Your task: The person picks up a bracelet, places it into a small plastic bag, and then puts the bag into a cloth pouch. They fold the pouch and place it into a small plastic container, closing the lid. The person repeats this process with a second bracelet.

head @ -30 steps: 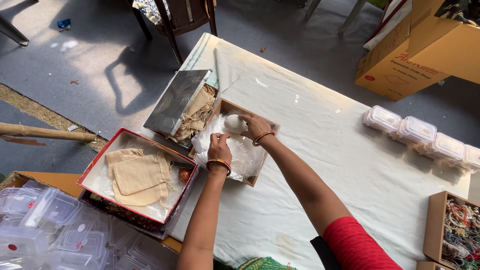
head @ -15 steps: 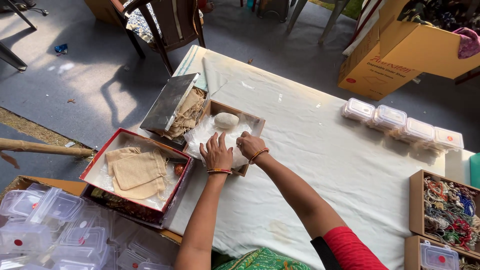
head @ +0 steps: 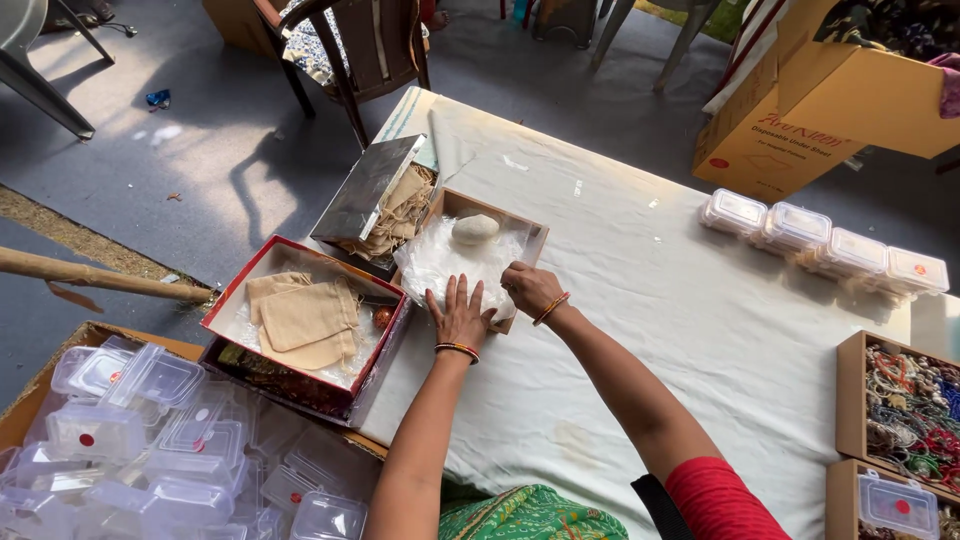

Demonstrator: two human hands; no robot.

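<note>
White plastic sheet [head: 455, 262] lines the small brown cardboard box [head: 533, 232] at the table's 11 o'clock corner; both hands work on it now. Compared with a second ago, the hands have dropped from the pale round lump [head: 475, 229] down to the box's near edge. Half a second ago they were already there, so they have settled; the lump is let go and sits alone on the sheet at the box's far end.

Left hand [head: 459, 315]: flat, fingers spread wide, palm down on the sheet at the near rim, holding nothing, just pressing. Right hand [head: 530, 289]: curled narrow at the near right corner, fingertips seemingly pinching the sheet's edge against the box wall; can't tell for sure whether it grips plastic or only touches it.

My read: placing the lump is done, work has moved to smoothing or tucking the liner.

Orientation: box's long axis runs from 7 o'clock near the hands to 1 o'clock, open side up. Lump is a squat oval, long axis roughly 9 to 3, lying across the box's axis.

Around it: red-rimmed box [head: 232, 297] of beige cloth pouches [head: 310, 320] at 9 o'clock, touching or just beside it; a silver-lidded box [head: 368, 187] with more pouches at 11; clear lidded containers [head: 822, 243] in a row well apart at 2 to 3 o'clock on the white tablecloth [head: 640, 330].
</note>
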